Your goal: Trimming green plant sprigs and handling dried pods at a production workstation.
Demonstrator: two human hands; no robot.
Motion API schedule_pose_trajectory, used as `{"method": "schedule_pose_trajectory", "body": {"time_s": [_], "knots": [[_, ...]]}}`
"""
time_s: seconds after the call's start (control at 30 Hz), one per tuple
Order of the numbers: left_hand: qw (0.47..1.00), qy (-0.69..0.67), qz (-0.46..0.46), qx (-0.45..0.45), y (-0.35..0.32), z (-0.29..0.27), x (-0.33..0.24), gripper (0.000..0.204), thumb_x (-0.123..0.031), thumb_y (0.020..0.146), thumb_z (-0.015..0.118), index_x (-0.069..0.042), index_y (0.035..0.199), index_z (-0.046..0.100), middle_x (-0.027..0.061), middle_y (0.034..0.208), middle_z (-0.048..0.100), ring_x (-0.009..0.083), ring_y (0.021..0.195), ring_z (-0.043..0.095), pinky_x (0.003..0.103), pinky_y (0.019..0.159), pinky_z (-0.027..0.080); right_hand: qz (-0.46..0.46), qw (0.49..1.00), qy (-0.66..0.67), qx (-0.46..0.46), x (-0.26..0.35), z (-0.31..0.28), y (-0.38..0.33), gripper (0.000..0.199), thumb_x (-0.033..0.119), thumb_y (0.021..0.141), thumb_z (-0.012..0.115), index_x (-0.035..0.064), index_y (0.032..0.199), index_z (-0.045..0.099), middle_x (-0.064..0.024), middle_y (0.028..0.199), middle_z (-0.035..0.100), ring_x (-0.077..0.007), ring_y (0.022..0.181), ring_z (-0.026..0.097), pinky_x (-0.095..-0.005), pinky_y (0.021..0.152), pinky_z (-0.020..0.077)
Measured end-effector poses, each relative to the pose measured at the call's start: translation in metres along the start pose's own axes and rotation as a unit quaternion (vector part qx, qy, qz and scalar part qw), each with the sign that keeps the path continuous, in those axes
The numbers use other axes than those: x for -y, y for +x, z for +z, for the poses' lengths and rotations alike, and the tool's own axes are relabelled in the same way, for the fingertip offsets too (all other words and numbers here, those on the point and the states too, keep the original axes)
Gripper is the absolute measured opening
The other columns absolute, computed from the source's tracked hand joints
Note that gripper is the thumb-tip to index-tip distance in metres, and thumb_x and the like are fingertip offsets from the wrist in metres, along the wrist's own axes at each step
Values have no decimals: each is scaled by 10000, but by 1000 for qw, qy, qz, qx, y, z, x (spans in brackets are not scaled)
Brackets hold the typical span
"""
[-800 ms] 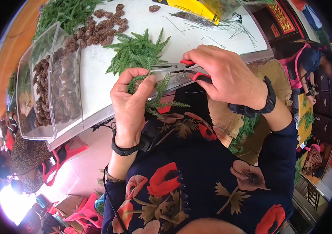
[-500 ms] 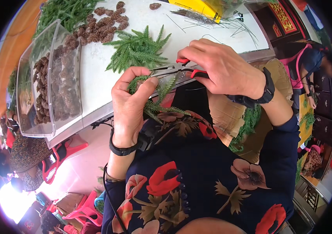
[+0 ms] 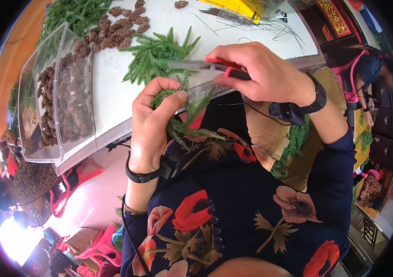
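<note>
Left hand (image 3: 152, 113) curled, thumb and forefinger pinched together, grips a bunch of green, feathery, needle-leaved sprigs (image 3: 199, 107) just beyond the table's near edge, its stems spilling toward the worker's body. Right hand (image 3: 268, 76), level with it and to the right, is wrapped around a pair of metal pliers with red-and-black handles (image 3: 239, 74), fingers bent over one handle and thumb beneath the other. The tool's nose, blurred, points left above the pinched sprigs; whether it touches any greenery cannot be told. A black band circles each wrist, over a dark navy garment printed with red and dusty-pink flowers (image 3: 196, 210). Below the right forearm, a brown cardboard box (image 3: 263, 134) holds more green foliage. On the white-topped table (image 3: 113, 87), a clear plastic bin with rounded walls (image 3: 60, 92) at left contains brown pine cones, and a fan of green sprigs (image 3: 157, 57) lies beyond the left hand. Farther back are a loose heap of brown pine cones (image 3: 122, 30), scattered thin dark-green wires (image 3: 282, 34) and a yellow-and-black package (image 3: 235, 8). Well apart at far right, a person in dark clothing (image 3: 371, 67) bends toward a yellow-topped table with greenery (image 3: 360, 154).
</note>
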State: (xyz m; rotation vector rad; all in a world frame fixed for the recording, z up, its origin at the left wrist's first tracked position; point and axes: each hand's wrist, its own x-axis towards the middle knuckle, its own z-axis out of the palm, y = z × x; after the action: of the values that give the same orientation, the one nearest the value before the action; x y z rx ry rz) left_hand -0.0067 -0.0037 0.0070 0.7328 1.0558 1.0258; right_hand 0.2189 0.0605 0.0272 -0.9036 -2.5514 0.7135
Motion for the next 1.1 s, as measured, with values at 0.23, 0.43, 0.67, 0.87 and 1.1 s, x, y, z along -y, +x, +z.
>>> {"method": "schedule_pose_trajectory", "body": {"time_s": [0.23,0.43,0.67,0.87,1.1], "knots": [[999,-7,26,29,3,1,5,128,-11,841,630,-27,960,586,20,858,615,69,722,589,204,590,493,243,903,354,24,24,23,17,182,205,895,634,42,974,615,14,777,565,-77,653,508,-263,570,424],[998,-6,56,7,-1,3,6,125,-9,844,629,-31,960,588,31,873,624,76,741,604,209,598,498,277,726,629,4,21,42,13,179,222,882,635,71,975,619,8,782,572,-82,645,512,-254,563,410],[998,-36,56,13,2,5,8,156,24,815,653,-25,956,610,26,831,633,72,707,607,198,587,482,333,672,662,18,21,47,6,172,221,903,606,78,998,600,-8,847,602,-86,639,520,-251,557,402],[1000,23,16,1,3,3,4,159,39,790,672,-8,933,622,20,760,624,65,599,585,182,537,459,122,961,245,-44,-2,39,-10,184,140,883,619,31,1018,557,-62,835,584,-146,681,566,-288,601,442],[1000,-10,18,1,1,4,3,164,39,792,667,-6,939,613,25,751,624,67,571,576,182,511,453,20,997,19,-73,-1,25,-23,283,51,768,677,19,1014,540,-109,880,554,-276,794,569,-351,693,474]]}}
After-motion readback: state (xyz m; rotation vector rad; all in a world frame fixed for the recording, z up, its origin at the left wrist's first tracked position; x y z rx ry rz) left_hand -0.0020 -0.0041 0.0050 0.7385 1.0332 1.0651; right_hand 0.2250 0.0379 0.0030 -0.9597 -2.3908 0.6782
